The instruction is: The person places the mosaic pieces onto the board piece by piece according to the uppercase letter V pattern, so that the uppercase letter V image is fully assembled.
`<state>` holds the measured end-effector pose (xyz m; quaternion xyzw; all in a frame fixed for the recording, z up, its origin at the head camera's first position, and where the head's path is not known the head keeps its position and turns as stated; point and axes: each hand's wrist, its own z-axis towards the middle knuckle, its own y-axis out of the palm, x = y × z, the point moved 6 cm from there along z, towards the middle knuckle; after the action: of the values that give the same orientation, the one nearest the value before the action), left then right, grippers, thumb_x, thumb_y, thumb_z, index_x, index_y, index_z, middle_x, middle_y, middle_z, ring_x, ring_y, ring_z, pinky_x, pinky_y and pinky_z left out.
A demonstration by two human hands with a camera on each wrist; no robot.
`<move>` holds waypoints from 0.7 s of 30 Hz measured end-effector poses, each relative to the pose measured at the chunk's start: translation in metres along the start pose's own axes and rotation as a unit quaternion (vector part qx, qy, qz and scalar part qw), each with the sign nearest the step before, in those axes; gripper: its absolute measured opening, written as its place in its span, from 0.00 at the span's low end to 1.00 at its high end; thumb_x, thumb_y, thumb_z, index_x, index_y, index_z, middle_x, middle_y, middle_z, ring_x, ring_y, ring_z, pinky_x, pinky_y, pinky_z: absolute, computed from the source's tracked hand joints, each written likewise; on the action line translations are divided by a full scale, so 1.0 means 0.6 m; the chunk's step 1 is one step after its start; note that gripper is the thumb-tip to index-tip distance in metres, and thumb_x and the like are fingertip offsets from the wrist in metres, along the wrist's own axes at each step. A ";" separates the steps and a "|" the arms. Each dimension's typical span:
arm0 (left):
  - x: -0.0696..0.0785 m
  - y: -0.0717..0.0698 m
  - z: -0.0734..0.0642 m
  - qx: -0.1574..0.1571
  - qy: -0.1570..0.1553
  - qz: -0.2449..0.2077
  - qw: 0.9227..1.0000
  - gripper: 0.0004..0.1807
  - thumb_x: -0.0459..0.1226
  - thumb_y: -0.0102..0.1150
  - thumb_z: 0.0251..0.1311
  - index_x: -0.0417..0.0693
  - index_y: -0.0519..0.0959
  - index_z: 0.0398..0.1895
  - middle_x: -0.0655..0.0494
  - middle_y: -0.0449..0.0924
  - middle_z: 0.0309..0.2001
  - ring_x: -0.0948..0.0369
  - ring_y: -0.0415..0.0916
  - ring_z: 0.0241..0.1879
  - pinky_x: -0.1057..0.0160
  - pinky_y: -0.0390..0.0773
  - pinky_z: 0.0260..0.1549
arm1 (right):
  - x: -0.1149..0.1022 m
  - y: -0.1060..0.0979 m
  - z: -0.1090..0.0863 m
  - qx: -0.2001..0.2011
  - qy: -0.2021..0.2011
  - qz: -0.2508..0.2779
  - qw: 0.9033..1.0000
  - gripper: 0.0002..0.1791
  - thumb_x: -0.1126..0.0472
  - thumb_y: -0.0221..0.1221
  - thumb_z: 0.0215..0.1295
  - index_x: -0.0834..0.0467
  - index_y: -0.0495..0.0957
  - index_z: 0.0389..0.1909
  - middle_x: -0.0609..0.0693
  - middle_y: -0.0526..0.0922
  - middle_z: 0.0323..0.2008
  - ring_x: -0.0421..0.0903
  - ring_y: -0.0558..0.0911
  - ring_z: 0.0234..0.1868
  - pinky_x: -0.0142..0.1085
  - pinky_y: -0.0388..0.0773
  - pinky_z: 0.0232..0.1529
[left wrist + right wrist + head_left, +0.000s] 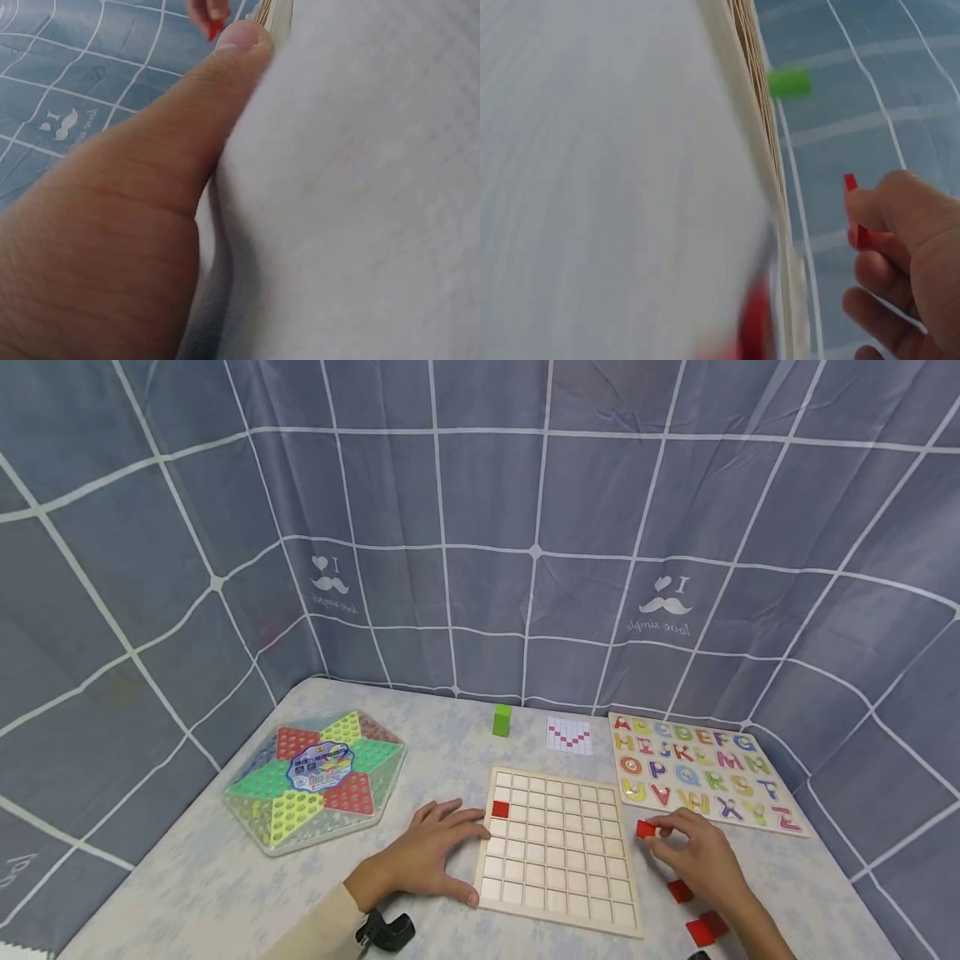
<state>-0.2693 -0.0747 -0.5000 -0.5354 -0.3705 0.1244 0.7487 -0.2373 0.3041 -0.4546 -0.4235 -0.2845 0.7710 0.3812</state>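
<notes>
A wooden grid board [558, 852] lies on the table, one red square tile [500, 810] sitting in its leftmost column near the top. Along the board's left edge rests my left hand [435, 852], fingers spread, with thumb and fingertips right at the rim. In the left wrist view its thumb [240, 37] lies against the board's side. My right hand [693, 852] pinches another red tile [645, 829] between thumb and fingers, just right of the board. The right wrist view shows this tile [853, 210] held on edge. Several loose red tiles [701, 932] lie below that hand.
Behind the board stand a green block [502, 721] and a pattern card [569, 736] with a V of red squares. An alphabet puzzle board [697, 768] lies at right, a hexagonal peg-game box [318, 777] at left. A grid-patterned curtain [487, 527] hangs around the table.
</notes>
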 end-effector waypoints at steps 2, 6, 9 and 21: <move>0.000 -0.002 0.002 -0.001 0.001 -0.001 1.000 0.44 0.74 0.64 0.46 0.70 0.72 0.66 0.62 0.62 0.74 0.45 0.51 0.75 0.32 0.50 0.65 | -0.027 0.018 0.017 -0.008 -0.014 0.032 0.999 0.12 0.66 0.76 0.51 0.54 0.88 0.38 0.34 0.74 0.28 0.36 0.70 0.28 0.32 0.66 0.27; 0.001 -0.007 0.002 0.001 0.003 0.000 1.000 0.44 0.74 0.65 0.46 0.70 0.73 0.66 0.61 0.62 0.74 0.44 0.51 0.74 0.32 0.50 0.64 | -0.082 0.071 0.051 -0.059 -0.010 0.116 0.991 0.10 0.66 0.74 0.56 0.55 0.88 0.39 0.36 0.75 0.28 0.40 0.71 0.28 0.32 0.66 0.26; -0.001 -0.012 0.000 0.004 -0.002 0.009 1.000 0.45 0.74 0.64 0.45 0.69 0.73 0.67 0.61 0.63 0.74 0.45 0.51 0.75 0.32 0.50 0.65 | -0.124 0.114 0.075 -0.105 -0.002 0.169 0.980 0.09 0.66 0.72 0.58 0.56 0.88 0.40 0.39 0.76 0.30 0.41 0.71 0.27 0.32 0.67 0.25; 0.004 -0.006 0.003 -0.003 -0.004 0.003 1.000 0.45 0.74 0.64 0.46 0.70 0.73 0.67 0.61 0.63 0.74 0.44 0.51 0.75 0.32 0.51 0.65 | -0.198 0.195 0.079 -0.175 -0.044 0.144 0.973 0.06 0.66 0.71 0.59 0.58 0.88 0.38 0.39 0.74 0.27 0.37 0.72 0.28 0.32 0.72 0.29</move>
<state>-0.2694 -0.0735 -0.4954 -0.5379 -0.3728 0.1275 0.7453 -0.2776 0.1362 -0.4695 -0.4855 -0.3675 0.7742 0.1731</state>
